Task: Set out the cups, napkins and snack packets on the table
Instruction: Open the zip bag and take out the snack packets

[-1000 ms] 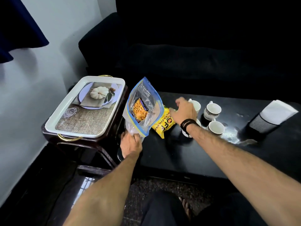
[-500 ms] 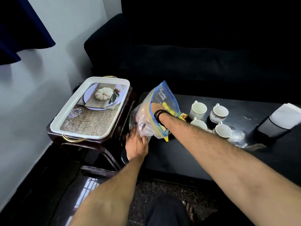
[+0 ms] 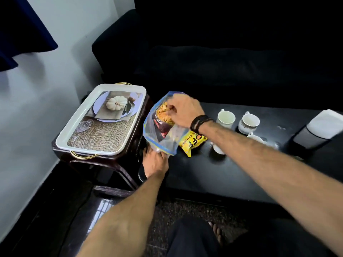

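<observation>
Clear plastic, edged in blue, fills the middle of the frame: a zip bag (image 3: pixel 161 135) stands upright at the left end of a black table (image 3: pixel 213 175). The person's left hand (image 3: pixel 155 162), at lower centre, is closed around the bottom of the bag, pinching the plastic against the table edge. The right hand (image 3: pixel 182 113), with a dark band at the wrist, reaches in from the right over the bag's open mouth, its fingers curled onto the top of a dark snack packet (image 3: pixel 163 119) printed "MIXTURE" that sits inside the bag; how firmly the fingers have it cannot be told.

A yellow snack packet (image 3: pixel 191 142) lies flat on the table just right of the bag, touching it and partly under the right wrist. Right of centre, three white cups stand close together: one (image 3: pixel 225 118) and a patterned one (image 3: pixel 248 123) side by side, a third (image 3: pixel 257 139) nearer, partly hidden behind the forearm. At the right edge of the frame, white napkins (image 3: pixel 326 123) stick out of a dark mesh holder (image 3: pixel 306 139).

Left of centre, a white tray (image 3: pixel 78 135) with gold handles and a pumpkin picture rests on a dark side table (image 3: pixel 111 162). A dark sofa (image 3: pixel 222 52) spans the upper frame.
</observation>
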Demonstrator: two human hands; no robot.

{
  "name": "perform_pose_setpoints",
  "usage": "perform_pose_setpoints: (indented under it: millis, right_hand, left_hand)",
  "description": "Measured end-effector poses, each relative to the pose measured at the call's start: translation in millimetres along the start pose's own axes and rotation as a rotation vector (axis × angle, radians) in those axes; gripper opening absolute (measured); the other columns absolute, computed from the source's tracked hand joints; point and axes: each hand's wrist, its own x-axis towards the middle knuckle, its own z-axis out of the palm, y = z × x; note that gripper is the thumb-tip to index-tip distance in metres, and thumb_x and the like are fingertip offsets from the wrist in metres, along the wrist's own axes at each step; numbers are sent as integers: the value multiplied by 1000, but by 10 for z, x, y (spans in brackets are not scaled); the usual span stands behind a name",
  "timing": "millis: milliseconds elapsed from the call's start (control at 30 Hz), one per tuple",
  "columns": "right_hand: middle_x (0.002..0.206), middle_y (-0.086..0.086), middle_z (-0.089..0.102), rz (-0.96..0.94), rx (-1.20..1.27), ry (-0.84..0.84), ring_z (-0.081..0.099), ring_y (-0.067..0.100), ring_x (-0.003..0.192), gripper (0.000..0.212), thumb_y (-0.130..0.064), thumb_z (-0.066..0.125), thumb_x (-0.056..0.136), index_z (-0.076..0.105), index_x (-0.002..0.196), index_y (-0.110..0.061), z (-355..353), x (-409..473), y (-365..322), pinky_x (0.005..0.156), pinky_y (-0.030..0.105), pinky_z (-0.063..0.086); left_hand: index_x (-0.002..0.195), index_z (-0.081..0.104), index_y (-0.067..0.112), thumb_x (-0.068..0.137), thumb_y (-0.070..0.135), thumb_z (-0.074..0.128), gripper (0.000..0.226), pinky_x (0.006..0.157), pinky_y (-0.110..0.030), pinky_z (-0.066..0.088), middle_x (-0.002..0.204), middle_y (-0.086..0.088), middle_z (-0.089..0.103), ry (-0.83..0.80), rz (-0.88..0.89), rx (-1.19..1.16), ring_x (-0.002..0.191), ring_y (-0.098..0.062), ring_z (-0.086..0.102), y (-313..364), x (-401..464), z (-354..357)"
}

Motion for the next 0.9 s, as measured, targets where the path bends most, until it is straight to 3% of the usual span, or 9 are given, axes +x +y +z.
perform_pose_setpoints:
  millis: [67, 133, 267, 367, 500, 633, 767, 900]
  right_hand:
    - [90, -3, 62, -78, 16, 140, 60, 20, 91, 19, -42, 63, 84, 64, 84, -23, -272, -97, 167, 70, 31, 46]
    - [86, -5, 62, -39, 131, 287, 54, 15, 85, 20, -42, 66, 82, 66, 84, -22, -515, -173, 378, 70, 26, 39]
    - [88, -5, 62, 269, 351, 491, 56, 11, 82, 17, -32, 73, 81, 70, 84, -16, -722, -192, 808, 76, 27, 45]
    - [86, -4, 59, 517, 406, 529, 54, 10, 77, 14, -30, 73, 81, 67, 81, -17, -591, -122, 1063, 76, 27, 48]
    - [93, 4, 64, 654, 354, 420, 54, 14, 77, 16, -29, 71, 83, 65, 75, -16, -194, 8, 1191, 71, 20, 39]
    - [85, 7, 67, 769, 321, 243, 67, 29, 86, 14, -21, 63, 83, 66, 73, -12, 257, 202, 1161, 72, 27, 47]
    - [110, 18, 68, 809, 160, -18, 66, 35, 103, 22, -14, 63, 85, 69, 103, -4, 582, 249, 1184, 83, 35, 54]
    - [117, 17, 66, 790, 38, -124, 65, 33, 107, 34, -21, 71, 82, 67, 110, -3, 592, 187, 1221, 85, 38, 55]
  left_hand:
    - [133, 57, 13, 92, 28, 44, 46, 116, -35, 25, 133, -11, 60, 42, -41, -85, 128, -27, 49, 27, 2, -21]
    - [124, 64, 8, 92, 23, 41, 42, 117, -35, 23, 128, -15, 63, 78, -54, -129, 126, -29, 50, 41, 4, -27]
    - [112, 68, 1, 91, 21, 36, 43, 114, -39, 30, 120, -20, 65, 108, -76, -168, 122, -33, 50, 0, -16, 3]
    - [110, 68, 2, 87, 29, 25, 56, 113, -39, 33, 113, -19, 68, 147, -101, -228, 119, -34, 53, 13, -21, -10]
    - [115, 68, 6, 85, 33, 19, 63, 116, -34, 28, 114, -17, 68, 139, -92, -203, 119, -30, 54, -11, -4, 13]
    - [114, 66, 4, 84, 30, 23, 59, 105, -45, 40, 114, -17, 67, 152, -77, -197, 114, -34, 53, 8, -1, 14]
    - [116, 65, 3, 87, 22, 34, 46, 104, -46, 40, 115, -17, 67, 138, -70, -193, 114, -35, 53, 5, 4, 29]
    - [116, 64, 4, 88, 20, 38, 41, 105, -46, 39, 116, -16, 66, 146, -42, -173, 116, -35, 53, 13, 16, 41]
